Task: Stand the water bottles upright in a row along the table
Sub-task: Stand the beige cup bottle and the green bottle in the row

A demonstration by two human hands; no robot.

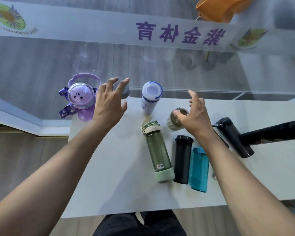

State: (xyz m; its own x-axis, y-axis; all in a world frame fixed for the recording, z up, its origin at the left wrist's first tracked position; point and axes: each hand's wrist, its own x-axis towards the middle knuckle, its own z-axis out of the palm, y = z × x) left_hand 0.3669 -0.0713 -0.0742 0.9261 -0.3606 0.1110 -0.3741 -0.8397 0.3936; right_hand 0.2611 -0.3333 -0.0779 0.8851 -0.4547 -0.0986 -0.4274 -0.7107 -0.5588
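Along the far edge of the white table (109, 176) stand a purple cat-faced bottle (82, 99), a clear bottle with a grey lid (124, 91) and a white bottle with a blue rim (151, 97). My left hand (109, 103) hovers over the grey-lidded bottle with fingers spread, not gripping it. My right hand (192, 114) is open just above a beige bottle (175, 120) that stands upright. Lying flat are a green bottle (157, 154), a black tumbler (182, 159), a teal bottle (199, 169) and two black flasks (235, 138) (276, 133).
A glass wall with a white banner and purple lettering (179, 34) rises right behind the table's far edge. An orange chair (218, 9) shows through the glass. The table's left edge runs close to the purple bottle.
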